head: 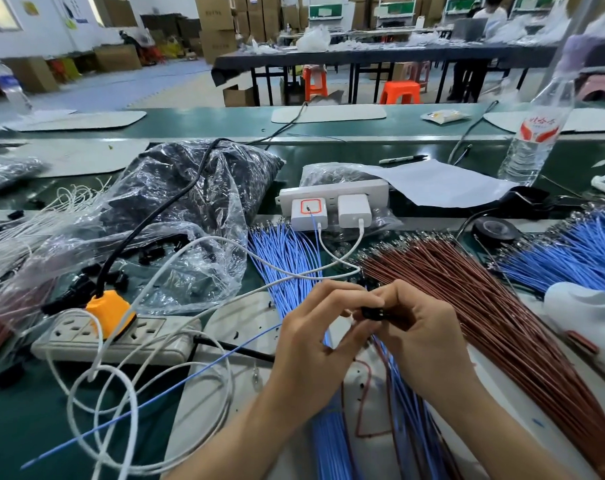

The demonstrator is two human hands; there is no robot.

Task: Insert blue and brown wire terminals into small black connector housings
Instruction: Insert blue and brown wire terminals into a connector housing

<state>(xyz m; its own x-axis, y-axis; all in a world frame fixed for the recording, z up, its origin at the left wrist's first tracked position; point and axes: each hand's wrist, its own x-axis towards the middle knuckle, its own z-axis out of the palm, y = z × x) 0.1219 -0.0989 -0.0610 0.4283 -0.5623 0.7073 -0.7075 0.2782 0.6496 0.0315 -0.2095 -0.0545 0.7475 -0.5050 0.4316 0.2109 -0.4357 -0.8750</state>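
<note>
My left hand (315, 337) and my right hand (422, 334) meet at the middle of the bench. Between their fingertips sits a small black connector housing (374, 312), pinched from both sides. A brown wire (363, 400) hangs in a loop below the hands, and a blue wire (148, 407) trails down to the left from them. A fan of blue wires (283, 251) lies behind my left hand. A large fan of brown wires (474, 299) spreads under and beyond my right hand. Which hand holds the wire ends is hidden by the fingers.
A clear bag of black housings (190, 216) lies at the left, loose housings (86, 282) beside it. A power strip with an orange plug (110, 311) and white cables (128, 382) sits front left. White chargers (332, 209), a water bottle (536, 133), black tape (495, 230) and more blue wires (578, 251) stand behind.
</note>
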